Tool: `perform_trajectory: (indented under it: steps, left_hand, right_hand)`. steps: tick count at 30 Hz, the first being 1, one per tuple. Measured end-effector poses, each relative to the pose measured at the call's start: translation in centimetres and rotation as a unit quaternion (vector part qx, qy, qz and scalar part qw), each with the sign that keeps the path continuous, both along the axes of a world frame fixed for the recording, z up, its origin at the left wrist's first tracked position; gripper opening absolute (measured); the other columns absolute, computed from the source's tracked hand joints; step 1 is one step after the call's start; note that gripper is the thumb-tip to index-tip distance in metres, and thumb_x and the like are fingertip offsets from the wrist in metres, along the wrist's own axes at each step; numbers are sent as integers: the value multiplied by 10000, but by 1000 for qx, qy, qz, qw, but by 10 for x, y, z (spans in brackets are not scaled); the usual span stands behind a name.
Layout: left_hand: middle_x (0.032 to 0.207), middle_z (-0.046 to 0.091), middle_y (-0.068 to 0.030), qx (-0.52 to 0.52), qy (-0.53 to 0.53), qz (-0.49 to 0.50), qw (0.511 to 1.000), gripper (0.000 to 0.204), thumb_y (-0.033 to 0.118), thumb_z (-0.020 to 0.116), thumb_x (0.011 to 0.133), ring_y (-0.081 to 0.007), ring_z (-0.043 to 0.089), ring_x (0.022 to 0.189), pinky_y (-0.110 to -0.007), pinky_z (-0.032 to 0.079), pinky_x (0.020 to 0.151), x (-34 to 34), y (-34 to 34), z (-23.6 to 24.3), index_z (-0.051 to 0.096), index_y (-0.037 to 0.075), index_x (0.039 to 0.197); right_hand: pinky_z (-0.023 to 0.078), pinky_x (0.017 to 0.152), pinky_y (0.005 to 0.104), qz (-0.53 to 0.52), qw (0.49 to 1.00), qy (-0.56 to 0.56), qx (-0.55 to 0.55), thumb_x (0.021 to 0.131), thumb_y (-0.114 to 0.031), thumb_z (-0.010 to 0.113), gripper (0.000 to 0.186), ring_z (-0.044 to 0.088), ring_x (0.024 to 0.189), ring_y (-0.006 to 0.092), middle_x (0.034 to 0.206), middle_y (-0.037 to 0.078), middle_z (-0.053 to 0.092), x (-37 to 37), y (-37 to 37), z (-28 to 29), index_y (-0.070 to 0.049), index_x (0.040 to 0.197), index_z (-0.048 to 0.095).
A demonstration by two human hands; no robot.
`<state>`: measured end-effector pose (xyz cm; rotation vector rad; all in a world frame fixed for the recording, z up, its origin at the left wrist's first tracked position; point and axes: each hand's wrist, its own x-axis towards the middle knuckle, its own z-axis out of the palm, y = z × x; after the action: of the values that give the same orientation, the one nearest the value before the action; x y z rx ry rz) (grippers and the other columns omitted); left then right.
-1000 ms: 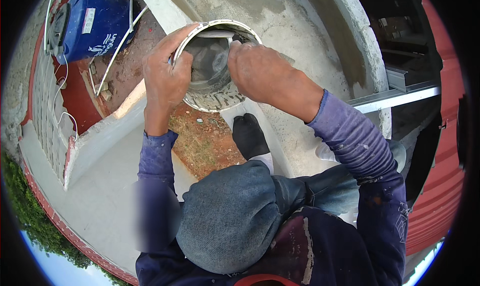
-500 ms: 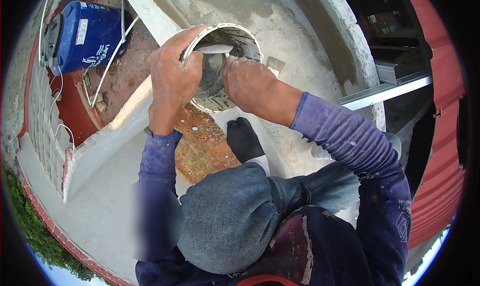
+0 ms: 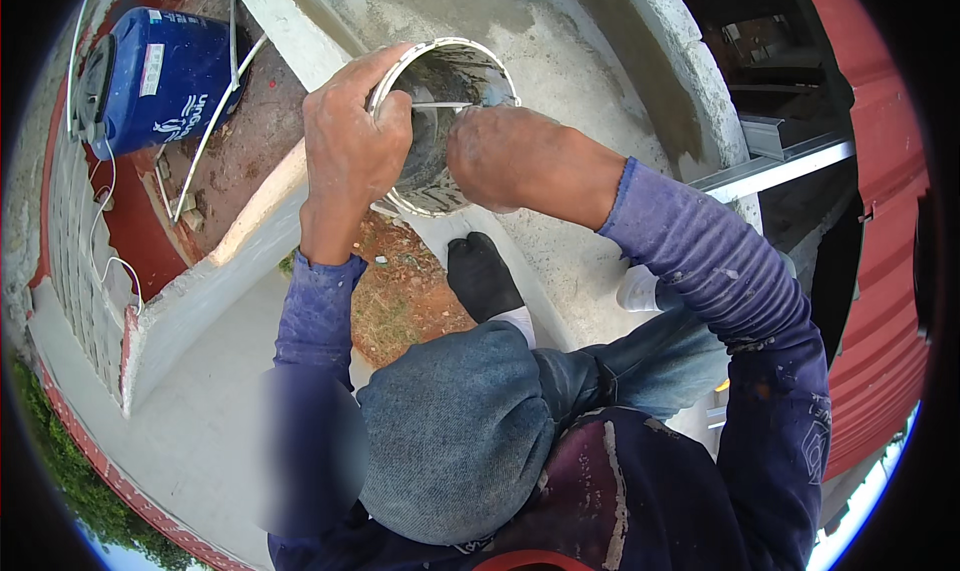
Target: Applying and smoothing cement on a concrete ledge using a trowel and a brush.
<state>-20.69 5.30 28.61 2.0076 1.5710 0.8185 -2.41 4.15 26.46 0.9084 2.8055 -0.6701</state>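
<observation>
A round pale bucket (image 3: 462,67), smeared grey inside, is tilted so its mouth faces me. My left hand (image 3: 352,136) grips its left rim, the thumb hooked over the edge. My right hand (image 3: 515,156) is closed at the bucket's mouth. From its fingers a flat, pale-bladed tool (image 3: 440,105) reaches into the bucket, seen nearly edge-on. The handle is hidden in my fist, so its exact kind cannot be told. Grey residue coats the bucket's inner wall.
A blue plastic drum (image 3: 175,81) lies at the far left beside a white pipe (image 3: 215,121). A low plastered wall (image 3: 215,281) runs below it. On the right are a curved concrete rim (image 3: 690,71), a metal channel (image 3: 790,171) and red corrugated sheeting (image 3: 890,301).
My right hand has rotated and shifted slightly right, and the blade shows thinner. The bucket has moved a little up and left in view. The paintbrush behind it is now hidden.
</observation>
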Motion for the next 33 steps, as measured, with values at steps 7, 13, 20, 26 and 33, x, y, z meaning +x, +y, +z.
perform_trajectory:
  steps: [7,13,20,26,33]
  left_hand:
    - [1116,729,-233,15,17,-3,1000,356,68,607,803,-402,701,1044,-442,533,971,20,5,-10,729,-4,1129]
    - [1116,741,-219,18,37,-71,997,361,65,617,808,-372,721,1020,-404,555,935,37,11,-20,760,50,1140]
    - [1117,743,-210,30,22,-141,989,355,45,619,798,-364,721,1009,-405,557,927,39,13,-23,758,29,1124]
    - [1102,735,-242,37,32,-155,987,358,79,618,783,-401,708,1020,-450,544,952,56,13,-25,753,-12,1102]
    - [1127,750,-195,5,48,-60,997,393,16,610,800,-290,734,1028,-360,548,929,32,11,-10,753,35,1165]
  right_hand:
    - [574,624,411,25,985,-149,86,756,-144,711,169,738,796,267,849,115,736,-12,19,22,-48,877,778]
    - [591,642,420,139,979,-87,118,785,-120,701,157,743,785,302,851,117,740,13,28,-7,-79,911,785]
    - [569,814,471,46,977,-124,-165,992,-302,568,378,691,916,386,976,203,716,35,48,-30,27,1167,628]
    - [576,633,435,-112,912,-40,-393,1007,-414,599,482,713,805,286,922,161,700,52,26,-43,9,1239,596]
    - [491,493,322,-181,796,129,-563,1021,-371,563,353,569,575,128,692,12,545,67,11,-43,-71,1168,679]
